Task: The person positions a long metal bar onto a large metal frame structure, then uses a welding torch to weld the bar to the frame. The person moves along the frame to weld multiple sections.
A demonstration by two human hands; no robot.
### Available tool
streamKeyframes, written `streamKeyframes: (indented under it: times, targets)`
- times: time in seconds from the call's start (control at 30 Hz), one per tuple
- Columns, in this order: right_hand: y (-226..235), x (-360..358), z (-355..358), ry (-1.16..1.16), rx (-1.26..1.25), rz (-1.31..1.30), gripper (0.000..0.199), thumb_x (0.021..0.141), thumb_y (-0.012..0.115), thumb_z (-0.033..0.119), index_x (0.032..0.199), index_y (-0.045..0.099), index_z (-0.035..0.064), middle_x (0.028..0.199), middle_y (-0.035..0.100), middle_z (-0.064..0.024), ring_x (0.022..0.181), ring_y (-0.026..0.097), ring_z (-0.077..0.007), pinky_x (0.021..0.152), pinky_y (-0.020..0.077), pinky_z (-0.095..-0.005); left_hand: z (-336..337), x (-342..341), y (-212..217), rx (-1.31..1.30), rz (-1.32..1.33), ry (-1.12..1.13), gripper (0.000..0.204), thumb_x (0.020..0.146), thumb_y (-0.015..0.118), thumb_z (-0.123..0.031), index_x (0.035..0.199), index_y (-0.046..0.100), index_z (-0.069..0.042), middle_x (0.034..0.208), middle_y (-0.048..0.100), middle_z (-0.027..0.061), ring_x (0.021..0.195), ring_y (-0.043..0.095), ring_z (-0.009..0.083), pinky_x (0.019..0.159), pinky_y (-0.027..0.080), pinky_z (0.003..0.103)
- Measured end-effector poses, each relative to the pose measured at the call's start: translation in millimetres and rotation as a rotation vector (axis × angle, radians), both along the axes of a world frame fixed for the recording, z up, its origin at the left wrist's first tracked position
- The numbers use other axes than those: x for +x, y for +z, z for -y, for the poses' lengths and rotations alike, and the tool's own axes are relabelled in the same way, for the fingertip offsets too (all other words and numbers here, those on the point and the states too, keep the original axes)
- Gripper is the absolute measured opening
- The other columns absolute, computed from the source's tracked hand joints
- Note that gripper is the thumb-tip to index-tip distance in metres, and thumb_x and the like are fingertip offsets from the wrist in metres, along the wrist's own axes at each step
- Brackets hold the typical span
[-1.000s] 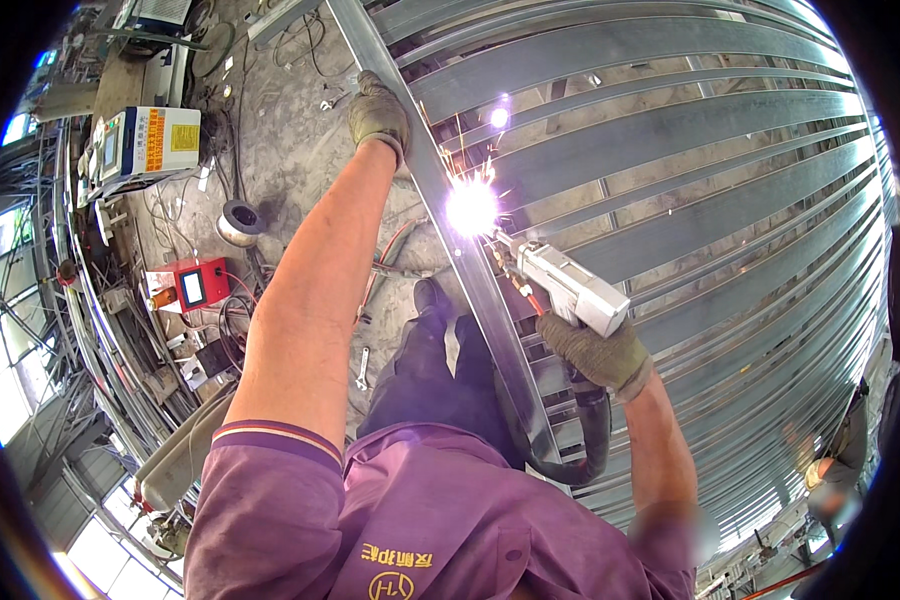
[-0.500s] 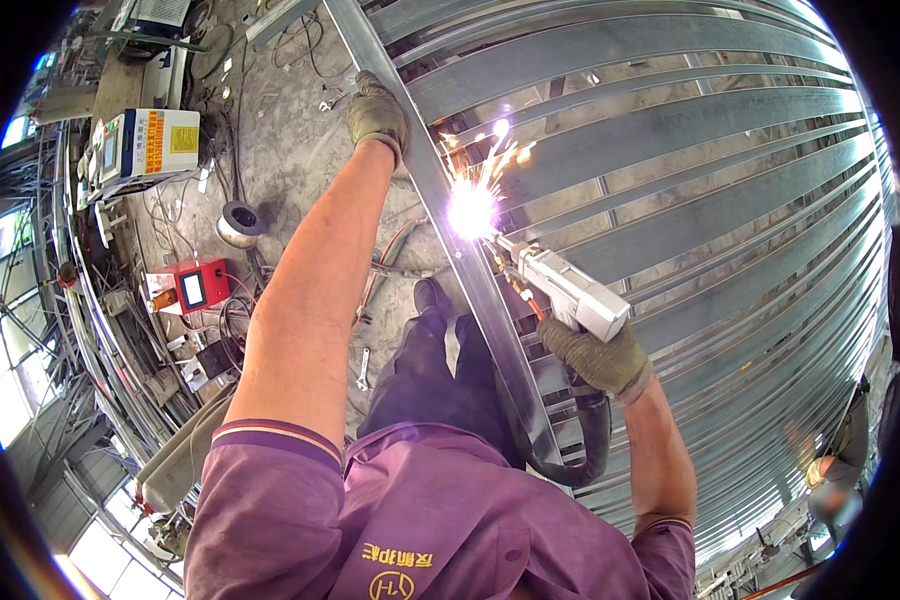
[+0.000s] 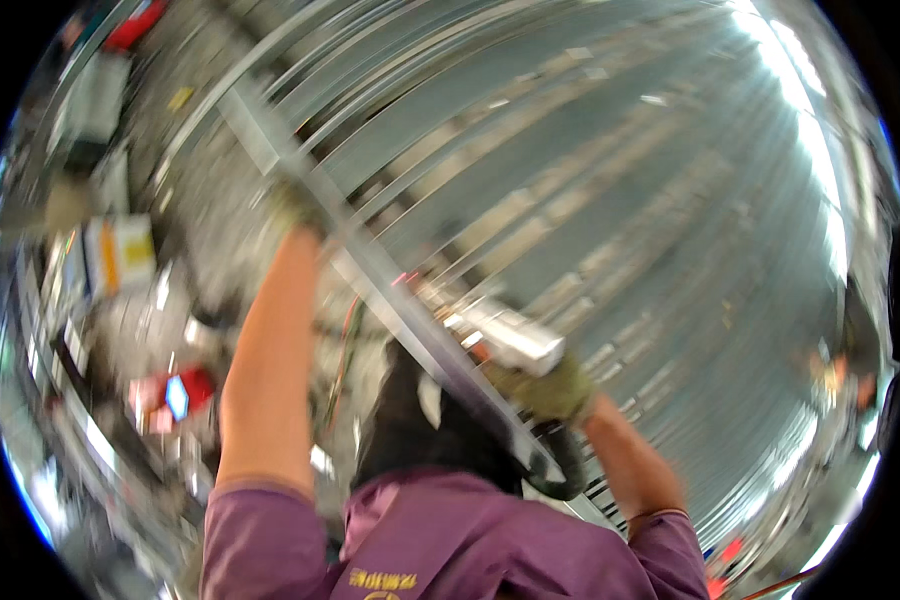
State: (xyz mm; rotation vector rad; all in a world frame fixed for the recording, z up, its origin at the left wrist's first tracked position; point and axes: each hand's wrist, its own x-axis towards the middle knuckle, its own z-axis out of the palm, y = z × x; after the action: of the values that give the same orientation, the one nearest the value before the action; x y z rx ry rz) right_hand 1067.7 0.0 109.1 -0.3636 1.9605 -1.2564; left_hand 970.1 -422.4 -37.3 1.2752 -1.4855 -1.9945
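Head view, heavily smeared by motion. White welding gun (image 3: 515,338) just off centre toward 4 o'clock, nose aimed up toward 10, near the steel rail (image 3: 410,310) slanting from 10 to 5; contact with it lost in blur. No white flare or sparks now, unlike half a second ago; only a small pink glint near the nose. Probably a pause in the welding. Right gloved hand (image 3: 542,388) at 4, wrapped around the gun's handle. Left gloved hand (image 3: 298,205) at 10, well apart from the right, at the rail; grip impossible to tell. Black hose (image 3: 570,465) at 5. Grey slats (image 3: 670,200) from 12 to 4. Farther out: red box (image 3: 200,380) at 8, another person (image 3: 855,340), blurred, at 3.
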Motion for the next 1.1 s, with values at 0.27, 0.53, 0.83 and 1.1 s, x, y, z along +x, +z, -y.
streamKeyframes:
  times: [0.27, 0.53, 0.83, 1.1]
  targets:
    - [56, 31, -26, -0.19, 0.12, -0.215, 0.047, 0.087, 0.077, 0.037, 0.126, 0.07, 0.0109, 0.104, 0.076, -0.0185, 0.097, 0.073, -0.0386, 0.085, 0.0578, -0.0467, 12, -6, -19, 0.178, 0.002, -0.098, 0.069, 0.107, 0.038, -0.058, 0.148, 0.055, -0.006, 0.148, 0.058, 0.0165, 0.136, 0.055, 0.0338, 0.116, 0.039, 0.051]
    - [75, 142, -33, -0.294, 0.314, -0.487, 0.036, 0.088, 0.073, 0.041, 0.111, 0.071, 0.014, 0.09, 0.072, -0.0166, 0.084, 0.069, -0.0427, 0.071, 0.0556, -0.049, 23, -6, -35, 0.047, 0.281, 0.055, 0.073, 0.106, 0.033, -0.062, 0.149, 0.057, -0.007, 0.149, 0.058, 0.0201, 0.139, 0.055, 0.035, 0.117, 0.039, 0.051]
    - [46, 234, -10, -0.458, 0.081, -0.725, 0.039, 0.089, 0.075, 0.039, 0.119, 0.07, 0.0139, 0.098, 0.075, -0.0148, 0.089, 0.072, -0.0396, 0.077, 0.0573, -0.0454, 11, 128, -102, -0.139, -0.036, -0.162, 0.087, 0.092, 0.049, -0.082, 0.137, 0.06, -0.008, 0.092, 0.059, 0.0082, 0.07, 0.048, 0.0146, 0.054, 0.035, 0.037]
    - [71, 273, -16, -0.54, -0.2, -0.582, 0.027, 0.088, 0.079, 0.03, 0.105, 0.068, 0.0121, 0.097, 0.072, -0.0094, 0.088, 0.07, -0.0316, 0.077, 0.0556, -0.0405, -40, 217, -76, -0.131, 0.05, -0.184, 0.083, 0.094, 0.049, -0.079, 0.131, 0.06, -0.006, 0.093, 0.059, 0.0083, 0.072, 0.049, 0.0178, 0.059, 0.038, 0.04]
